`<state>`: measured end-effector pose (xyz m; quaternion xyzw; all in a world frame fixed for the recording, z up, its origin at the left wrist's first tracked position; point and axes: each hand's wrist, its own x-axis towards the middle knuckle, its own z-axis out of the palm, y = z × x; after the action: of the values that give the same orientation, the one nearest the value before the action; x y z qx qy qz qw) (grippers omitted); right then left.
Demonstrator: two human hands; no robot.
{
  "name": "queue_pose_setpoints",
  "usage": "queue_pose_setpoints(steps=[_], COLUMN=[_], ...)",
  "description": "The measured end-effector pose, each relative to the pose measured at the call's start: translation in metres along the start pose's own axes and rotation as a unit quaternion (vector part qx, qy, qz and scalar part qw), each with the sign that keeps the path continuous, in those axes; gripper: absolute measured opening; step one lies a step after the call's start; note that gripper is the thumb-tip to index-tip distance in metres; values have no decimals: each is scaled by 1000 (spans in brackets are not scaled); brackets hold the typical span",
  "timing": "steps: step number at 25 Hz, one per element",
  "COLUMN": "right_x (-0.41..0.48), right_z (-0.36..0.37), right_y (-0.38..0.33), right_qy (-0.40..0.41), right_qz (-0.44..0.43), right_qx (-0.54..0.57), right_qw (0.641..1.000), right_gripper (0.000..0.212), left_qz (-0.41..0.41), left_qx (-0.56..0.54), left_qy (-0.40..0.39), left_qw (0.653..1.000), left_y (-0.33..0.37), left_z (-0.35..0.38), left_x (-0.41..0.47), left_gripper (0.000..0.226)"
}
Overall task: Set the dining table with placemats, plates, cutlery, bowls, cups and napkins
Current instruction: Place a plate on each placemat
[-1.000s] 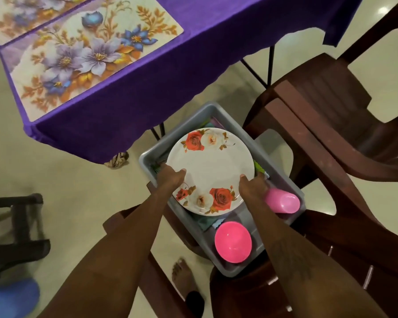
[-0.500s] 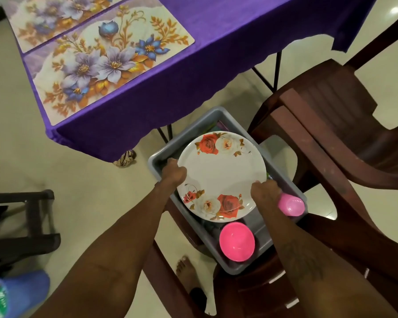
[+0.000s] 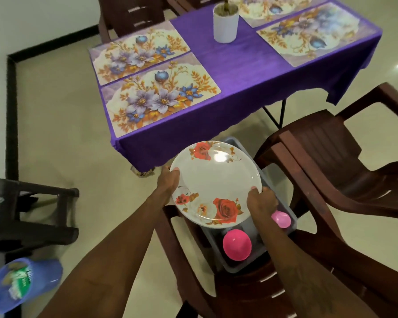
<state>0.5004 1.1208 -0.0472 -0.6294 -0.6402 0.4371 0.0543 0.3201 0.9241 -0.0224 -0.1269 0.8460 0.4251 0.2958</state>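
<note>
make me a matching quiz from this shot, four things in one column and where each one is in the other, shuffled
Things
1. rose plate
2. pink bowl
3. white pot
4. nearest placemat

Places
A. standing upright on the purple tablecloth, mid-table
B. inside the grey tub
C. held at its rim by the left hand and right hand
D. lying flat by the table's nearest corner

Pairs: 1-C, 2-B, 3-A, 4-D

Soft indoor lt; glare on plate [image 3: 216,182] + floor [image 3: 62,125]; edges blurry, warped.
</note>
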Motion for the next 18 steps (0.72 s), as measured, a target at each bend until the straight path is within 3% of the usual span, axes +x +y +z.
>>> queue_pose_setpoints(steps=[3, 6, 10, 12, 14, 18], right_x=[-38, -84, -143, -172, -202, -237], right_z=[-8, -11, 9, 27, 45, 75], right_y=[-25, -53, -79, -91, -106, -132], right_qy=[7, 15, 30, 44, 54, 50], right_qz=[-42, -74, -118, -107, -95, -97], right_qx=[31, 33, 9, 18, 38, 77], right_qw=[999, 997, 993, 993, 993, 991], right_gripper=[43, 37, 38, 35, 29, 29], left_qz=[13, 28, -18, -33, -32, -13], left_qx=[-38, -111, -246, -266, -274, -306], left_qy=[14, 13, -70, -87, -76, -84], left_qw=[999, 993, 967, 959, 958, 948], left_y=[3, -1, -17, -24, -31, -33], left_z=[-40, -85, -156, -193, -231, -283], left_x=[-24, -39, -42, -42, -30, -12], left_gripper=[38, 31, 22, 32, 57, 60])
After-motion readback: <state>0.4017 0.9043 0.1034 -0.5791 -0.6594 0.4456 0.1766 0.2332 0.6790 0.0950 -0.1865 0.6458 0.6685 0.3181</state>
